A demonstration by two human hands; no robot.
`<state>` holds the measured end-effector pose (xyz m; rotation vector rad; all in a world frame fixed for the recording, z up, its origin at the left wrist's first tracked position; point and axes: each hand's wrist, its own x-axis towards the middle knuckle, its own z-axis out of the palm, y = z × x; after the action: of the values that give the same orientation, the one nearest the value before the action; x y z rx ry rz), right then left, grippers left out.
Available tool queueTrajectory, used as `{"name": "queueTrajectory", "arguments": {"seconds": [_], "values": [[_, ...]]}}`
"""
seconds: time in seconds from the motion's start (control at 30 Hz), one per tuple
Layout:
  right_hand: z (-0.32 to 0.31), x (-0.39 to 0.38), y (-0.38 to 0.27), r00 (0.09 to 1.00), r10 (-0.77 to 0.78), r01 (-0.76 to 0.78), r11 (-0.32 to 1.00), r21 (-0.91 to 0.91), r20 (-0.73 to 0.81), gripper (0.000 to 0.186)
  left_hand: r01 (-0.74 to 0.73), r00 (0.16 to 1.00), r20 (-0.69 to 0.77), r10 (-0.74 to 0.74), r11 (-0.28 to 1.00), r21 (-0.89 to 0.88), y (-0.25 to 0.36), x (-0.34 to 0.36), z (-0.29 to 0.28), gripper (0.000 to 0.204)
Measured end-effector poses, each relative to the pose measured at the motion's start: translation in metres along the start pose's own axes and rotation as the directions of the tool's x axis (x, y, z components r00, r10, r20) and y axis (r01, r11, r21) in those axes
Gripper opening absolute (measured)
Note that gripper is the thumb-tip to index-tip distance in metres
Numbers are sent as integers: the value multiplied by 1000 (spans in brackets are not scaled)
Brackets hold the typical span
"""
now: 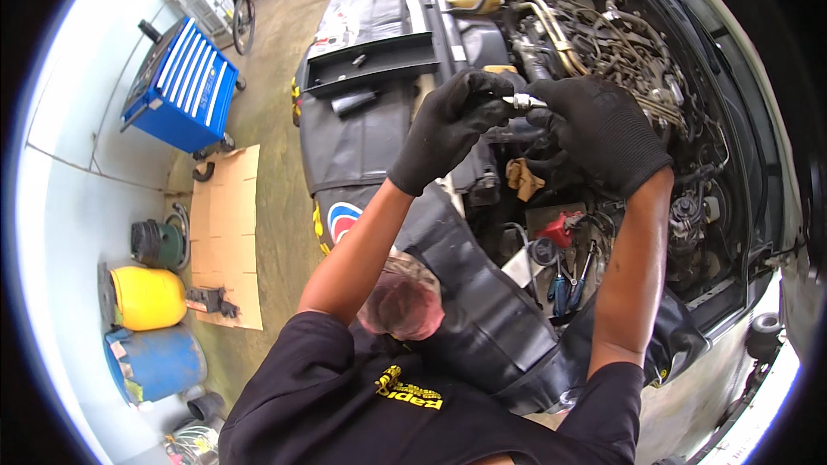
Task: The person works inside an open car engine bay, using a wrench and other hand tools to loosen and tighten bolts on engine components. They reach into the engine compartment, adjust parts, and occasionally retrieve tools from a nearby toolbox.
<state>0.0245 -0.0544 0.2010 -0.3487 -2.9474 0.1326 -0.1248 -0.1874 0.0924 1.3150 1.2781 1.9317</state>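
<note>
Both my hands wear black knitted gloves and are raised over the front of the engine bay. Between their fingertips is a small spark plug (522, 102), its metal body and pale ends lying roughly level. The fingers of my left hand (446, 127) pinch around its left end. From the other side, my right hand (605, 131) grips its right end, hiding part of it. Left of my left hand, a long black tray (388, 67) with a small metal piece (359, 60) in it rests on the black fender cover (349, 155). A short black cylinder (354, 103) lies beside the tray.
The exposed engine (620, 52) fills the upper right. Pliers (586, 271) and a red tool (560, 229) lie below my right hand, near a brown rag (524, 179). At left stand a blue tool cabinet (188, 84), a yellow drum (148, 297) and flattened cardboard (226, 232).
</note>
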Motion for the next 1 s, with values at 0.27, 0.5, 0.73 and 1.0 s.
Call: {"name": "queueTrajectory", "arguments": {"seconds": [0.27,0.5,0.73,1.0], "values": [[45,126,-57,991,-132,132,990,43,-11,27,146,989,18,-144,981,-128,-16,19,-144,28],[96,223,-106,995,-92,93,995,28,-23,28,220,975,-28,-220,975,18,-26,37,-268,23],[138,283,-113,981,-79,85,996,-26,179,27,208,957,106,-269,894,397,-51,48,-314,29],[157,285,-111,986,-148,158,976,-150,72,25,21,995,55,-79,738,674,-52,44,-321,21]]}}
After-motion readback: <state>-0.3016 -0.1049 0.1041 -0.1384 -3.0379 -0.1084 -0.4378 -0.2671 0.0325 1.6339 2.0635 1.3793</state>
